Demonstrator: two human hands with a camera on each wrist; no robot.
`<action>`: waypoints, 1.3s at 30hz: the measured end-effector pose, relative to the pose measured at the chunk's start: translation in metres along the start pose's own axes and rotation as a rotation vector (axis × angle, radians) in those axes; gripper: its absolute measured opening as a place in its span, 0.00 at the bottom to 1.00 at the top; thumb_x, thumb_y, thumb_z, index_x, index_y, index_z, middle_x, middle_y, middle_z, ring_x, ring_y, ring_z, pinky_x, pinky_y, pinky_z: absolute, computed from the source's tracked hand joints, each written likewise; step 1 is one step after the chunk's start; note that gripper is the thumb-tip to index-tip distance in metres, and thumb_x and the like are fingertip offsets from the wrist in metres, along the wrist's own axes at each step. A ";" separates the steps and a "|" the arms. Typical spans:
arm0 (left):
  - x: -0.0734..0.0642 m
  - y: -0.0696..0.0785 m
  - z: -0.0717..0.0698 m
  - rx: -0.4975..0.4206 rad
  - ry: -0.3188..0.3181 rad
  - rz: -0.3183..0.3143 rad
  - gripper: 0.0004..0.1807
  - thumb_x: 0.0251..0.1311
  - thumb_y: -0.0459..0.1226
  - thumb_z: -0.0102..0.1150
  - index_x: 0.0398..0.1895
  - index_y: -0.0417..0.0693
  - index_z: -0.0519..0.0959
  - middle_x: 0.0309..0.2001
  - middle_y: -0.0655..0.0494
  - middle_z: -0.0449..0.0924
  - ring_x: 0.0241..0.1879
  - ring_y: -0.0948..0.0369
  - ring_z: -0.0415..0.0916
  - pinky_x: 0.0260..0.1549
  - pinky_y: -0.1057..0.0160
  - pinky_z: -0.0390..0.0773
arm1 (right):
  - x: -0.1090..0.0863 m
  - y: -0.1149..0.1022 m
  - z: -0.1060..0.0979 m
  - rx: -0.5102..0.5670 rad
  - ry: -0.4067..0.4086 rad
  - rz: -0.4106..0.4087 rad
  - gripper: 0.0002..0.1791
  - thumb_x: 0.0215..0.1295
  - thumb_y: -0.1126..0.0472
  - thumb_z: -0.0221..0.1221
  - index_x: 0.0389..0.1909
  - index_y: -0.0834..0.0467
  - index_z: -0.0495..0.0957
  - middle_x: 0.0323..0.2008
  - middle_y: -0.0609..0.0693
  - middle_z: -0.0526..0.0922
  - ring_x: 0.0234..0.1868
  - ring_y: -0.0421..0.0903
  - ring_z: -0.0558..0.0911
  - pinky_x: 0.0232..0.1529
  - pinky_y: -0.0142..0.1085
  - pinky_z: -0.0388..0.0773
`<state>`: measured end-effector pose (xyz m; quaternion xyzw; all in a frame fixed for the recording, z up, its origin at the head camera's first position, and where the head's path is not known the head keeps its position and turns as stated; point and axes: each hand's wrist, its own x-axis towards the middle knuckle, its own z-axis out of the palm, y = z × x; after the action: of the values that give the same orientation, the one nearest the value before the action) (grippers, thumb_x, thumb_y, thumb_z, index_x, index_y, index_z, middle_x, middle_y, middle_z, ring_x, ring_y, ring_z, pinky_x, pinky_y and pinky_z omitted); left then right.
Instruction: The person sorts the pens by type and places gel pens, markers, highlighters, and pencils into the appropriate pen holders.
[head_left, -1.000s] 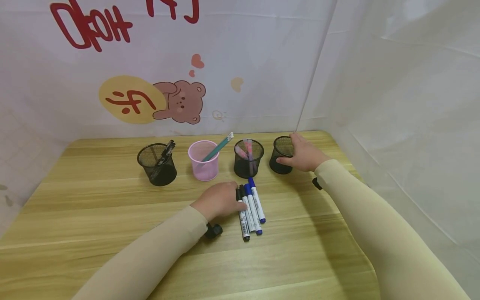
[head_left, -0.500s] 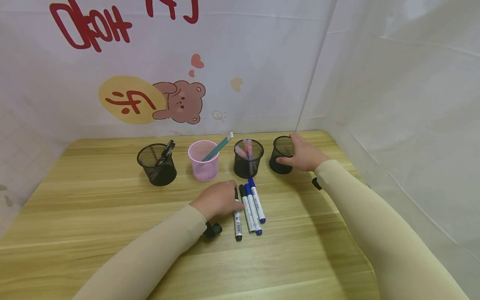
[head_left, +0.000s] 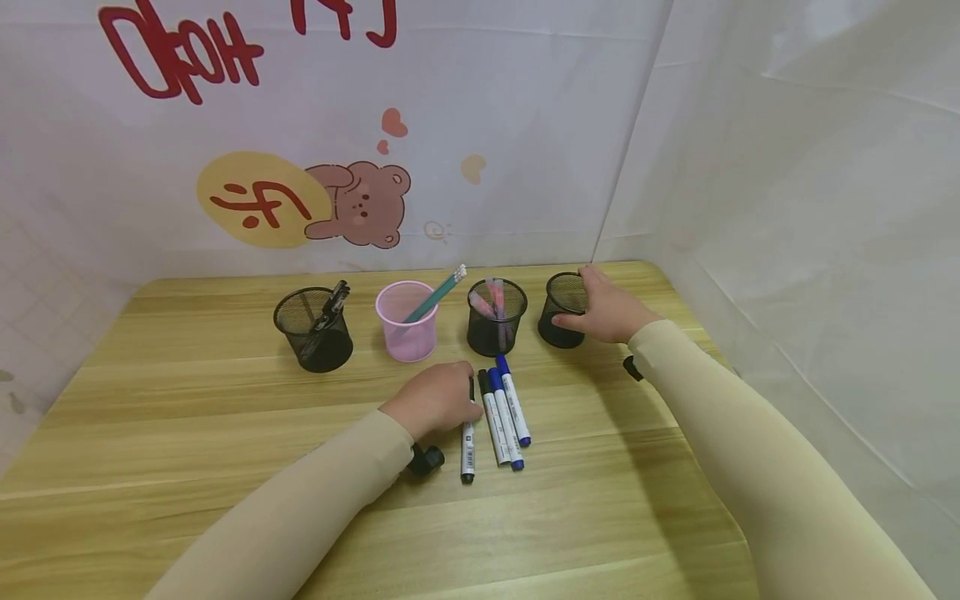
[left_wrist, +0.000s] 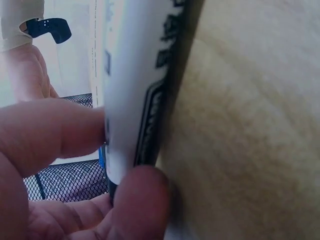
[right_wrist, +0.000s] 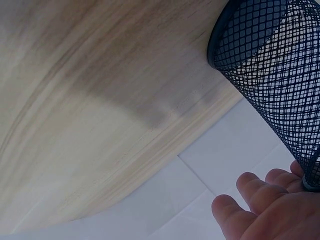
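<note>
My left hand (head_left: pixel 432 398) pinches a black-capped whiteboard marker (head_left: pixel 468 450) between thumb and fingers, low over the table. Up close in the left wrist view, the white barrel (left_wrist: pixel 132 90) runs between the fingertips. Just to its right lie another black-capped marker (head_left: pixel 497 433) and two blue-capped ones, the inner (head_left: pixel 507 423) and the outer (head_left: pixel 516 410), side by side. At the back right, my right hand (head_left: pixel 611 310) holds a black mesh pen cup (head_left: pixel 555 333), thumb across its front and fingers at the rim. The right wrist view shows the mesh wall (right_wrist: pixel 280 75) beside the fingers.
Along the back stand a black mesh cup (head_left: pixel 326 354) with black pens, a pink cup (head_left: pixel 408 343) with green pencils (head_left: pixel 433 300), and another black mesh cup (head_left: pixel 487 337) holding pink-and-clear sticks. White cloth (head_left: pixel 525 125) hangs behind the wooden table (head_left: pixel 187 417).
My left hand has drawn the black-capped marker leftward, away from the other markers, which stay in place. The right hand and its cup have not moved.
</note>
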<state>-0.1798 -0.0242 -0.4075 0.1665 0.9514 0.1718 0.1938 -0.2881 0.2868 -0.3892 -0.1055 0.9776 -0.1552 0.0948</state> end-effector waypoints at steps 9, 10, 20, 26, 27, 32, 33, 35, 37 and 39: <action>0.001 -0.003 0.001 -0.092 0.032 -0.027 0.32 0.61 0.42 0.69 0.68 0.44 0.73 0.41 0.52 0.82 0.35 0.55 0.78 0.35 0.59 0.77 | -0.001 0.000 0.000 0.010 0.001 -0.003 0.65 0.65 0.32 0.66 0.83 0.66 0.40 0.84 0.67 0.46 0.80 0.69 0.58 0.79 0.62 0.59; 0.001 -0.003 0.000 -0.107 0.036 -0.028 0.32 0.60 0.41 0.69 0.67 0.44 0.73 0.40 0.52 0.81 0.34 0.55 0.78 0.33 0.59 0.76 | -0.001 0.000 0.000 0.010 0.003 -0.005 0.65 0.65 0.32 0.65 0.83 0.66 0.40 0.84 0.67 0.47 0.80 0.69 0.59 0.79 0.62 0.59; -0.002 -0.004 -0.006 -0.190 0.086 -0.017 0.33 0.62 0.40 0.66 0.70 0.51 0.70 0.38 0.52 0.81 0.30 0.55 0.78 0.28 0.60 0.74 | 0.000 0.001 0.001 0.017 0.024 -0.009 0.64 0.64 0.32 0.66 0.83 0.66 0.43 0.82 0.67 0.50 0.78 0.69 0.62 0.78 0.62 0.62; -0.005 -0.002 -0.011 -0.223 0.140 0.004 0.31 0.62 0.39 0.66 0.69 0.51 0.70 0.36 0.52 0.81 0.28 0.55 0.77 0.26 0.60 0.74 | -0.001 -0.002 0.000 0.030 0.039 -0.012 0.62 0.63 0.34 0.68 0.81 0.66 0.46 0.80 0.67 0.55 0.74 0.71 0.68 0.75 0.64 0.66; -0.006 -0.002 -0.012 -0.229 0.144 0.006 0.31 0.62 0.39 0.65 0.69 0.52 0.69 0.35 0.52 0.81 0.27 0.56 0.77 0.26 0.60 0.74 | -0.002 -0.002 0.000 0.031 0.038 -0.010 0.62 0.63 0.34 0.68 0.81 0.66 0.46 0.80 0.67 0.55 0.75 0.71 0.68 0.75 0.64 0.66; -0.007 -0.001 -0.017 -0.303 0.156 0.018 0.34 0.63 0.38 0.64 0.73 0.55 0.67 0.25 0.54 0.77 0.21 0.57 0.74 0.21 0.61 0.73 | -0.001 -0.001 0.000 0.030 0.031 -0.011 0.63 0.63 0.33 0.67 0.82 0.66 0.45 0.80 0.68 0.54 0.76 0.70 0.66 0.75 0.64 0.65; -0.007 -0.001 -0.018 -0.327 0.157 0.021 0.34 0.63 0.37 0.63 0.73 0.55 0.66 0.24 0.54 0.77 0.20 0.58 0.74 0.20 0.61 0.73 | 0.000 -0.001 0.000 0.026 0.030 -0.010 0.63 0.63 0.33 0.67 0.82 0.66 0.45 0.81 0.68 0.54 0.76 0.70 0.66 0.76 0.63 0.65; -0.007 -0.001 -0.020 -0.365 0.170 0.032 0.35 0.63 0.36 0.63 0.74 0.55 0.66 0.24 0.54 0.77 0.19 0.58 0.73 0.19 0.62 0.72 | 0.000 0.000 0.001 0.022 0.028 -0.010 0.64 0.64 0.33 0.67 0.82 0.66 0.44 0.81 0.68 0.53 0.77 0.70 0.64 0.76 0.63 0.64; -0.008 0.000 -0.021 -0.396 0.183 0.039 0.35 0.64 0.36 0.63 0.74 0.56 0.65 0.25 0.54 0.78 0.19 0.58 0.74 0.19 0.62 0.73 | 0.001 0.000 0.001 0.020 0.027 -0.008 0.64 0.64 0.33 0.67 0.82 0.66 0.43 0.82 0.68 0.52 0.77 0.70 0.64 0.77 0.63 0.63; -0.007 0.001 -0.022 -0.407 0.208 0.049 0.34 0.65 0.36 0.63 0.74 0.57 0.65 0.28 0.54 0.79 0.21 0.58 0.75 0.21 0.61 0.74 | 0.001 0.001 0.001 0.021 0.025 -0.006 0.64 0.64 0.33 0.67 0.82 0.66 0.43 0.82 0.68 0.51 0.78 0.70 0.63 0.77 0.63 0.62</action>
<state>-0.1824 -0.0320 -0.3861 0.1286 0.9076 0.3812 0.1199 -0.2885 0.2869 -0.3908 -0.1056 0.9768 -0.1669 0.0831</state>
